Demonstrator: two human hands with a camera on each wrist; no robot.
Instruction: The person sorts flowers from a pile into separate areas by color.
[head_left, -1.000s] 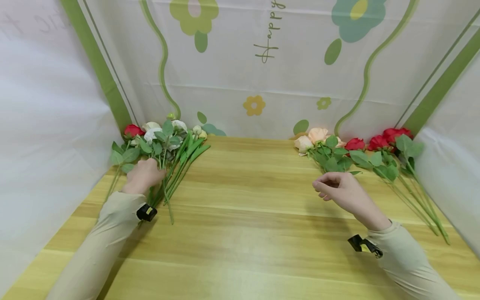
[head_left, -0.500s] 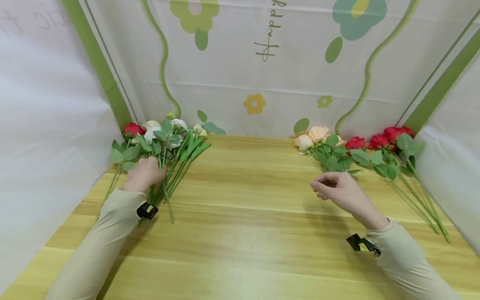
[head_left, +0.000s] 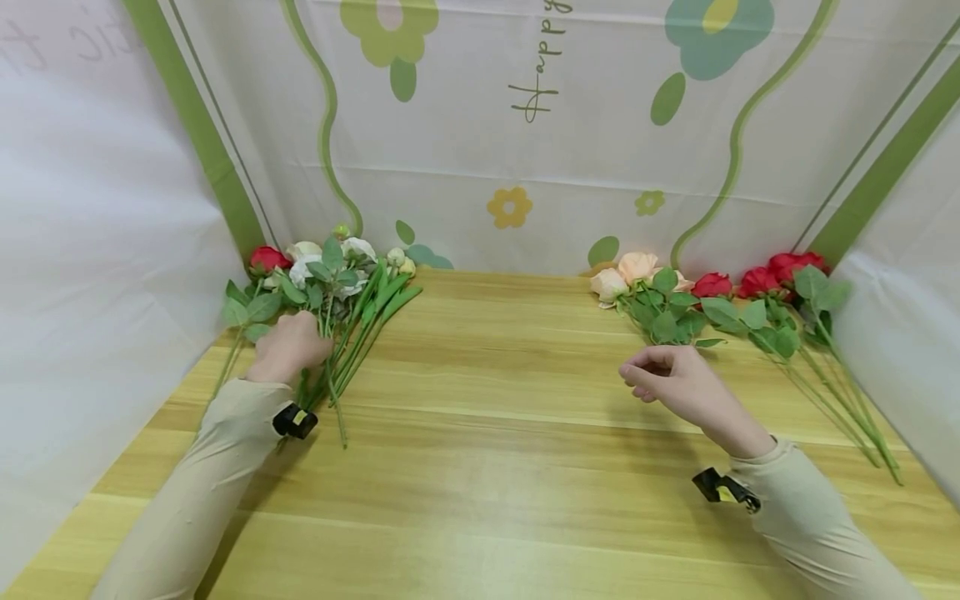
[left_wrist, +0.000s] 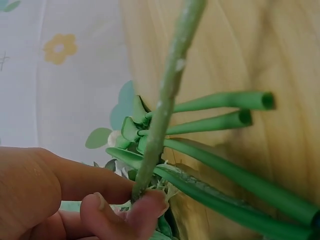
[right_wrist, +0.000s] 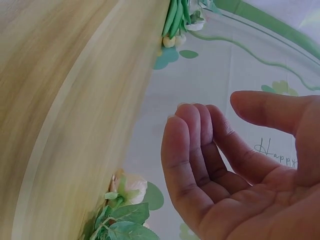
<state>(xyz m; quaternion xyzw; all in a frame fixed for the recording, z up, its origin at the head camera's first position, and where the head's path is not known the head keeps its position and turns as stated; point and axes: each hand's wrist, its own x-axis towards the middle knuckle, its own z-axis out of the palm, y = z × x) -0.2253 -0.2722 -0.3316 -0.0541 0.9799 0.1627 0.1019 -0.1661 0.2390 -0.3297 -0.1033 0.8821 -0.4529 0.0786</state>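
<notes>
At the left flower pile, my left hand pinches a green flower stem between thumb and fingers, as the left wrist view shows. Leaves and white blooms lie just beyond the knuckles; which bloom belongs to the held stem is hidden in the overlap. Thick smooth green stems with small pale buds lie right beside it. Above the table on the other side, my right hand hovers with loosely bent fingers and holds nothing, in front of peach roses.
Red roses with long stems lie at the far right, and one red rose lies at the far left. The wooden table meets a white printed cloth behind; white side sheets flank it.
Both hands keep almost the same place. The right hand has shifted very slightly to the left; the left hand still grips the stem.
</notes>
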